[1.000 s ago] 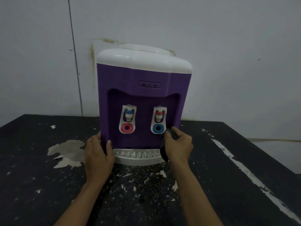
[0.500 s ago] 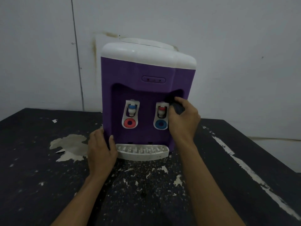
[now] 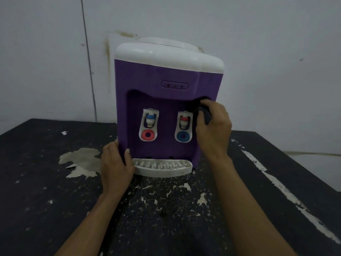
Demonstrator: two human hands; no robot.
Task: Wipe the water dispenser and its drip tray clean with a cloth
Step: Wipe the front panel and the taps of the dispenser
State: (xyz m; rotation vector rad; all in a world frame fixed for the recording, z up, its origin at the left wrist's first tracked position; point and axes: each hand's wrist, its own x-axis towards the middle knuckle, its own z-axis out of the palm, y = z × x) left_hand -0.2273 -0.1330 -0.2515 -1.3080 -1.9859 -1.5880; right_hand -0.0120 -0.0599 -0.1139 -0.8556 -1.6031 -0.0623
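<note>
A purple water dispenser (image 3: 166,78) with a white top stands on a black table against the wall. Its white drip tray (image 3: 162,168) sticks out at the bottom front and is speckled with dirt. My right hand (image 3: 214,130) grips a dark cloth (image 3: 204,113) and presses it into the upper right corner of the tap recess, beside the right tap (image 3: 183,126). My left hand (image 3: 116,163) holds the lower left corner of the dispenser, thumb on its front, next to the tray.
The black table (image 3: 55,209) has a worn, flaking surface with pale bare patches at the left and a white strip along the right. Its right edge drops off near the grey wall (image 3: 276,52). The left tap (image 3: 149,126) has a red button.
My right hand has moved with the cloth from the tray's right end up along the recess to its upper right corner. My left hand has stayed on the lower left corner.
</note>
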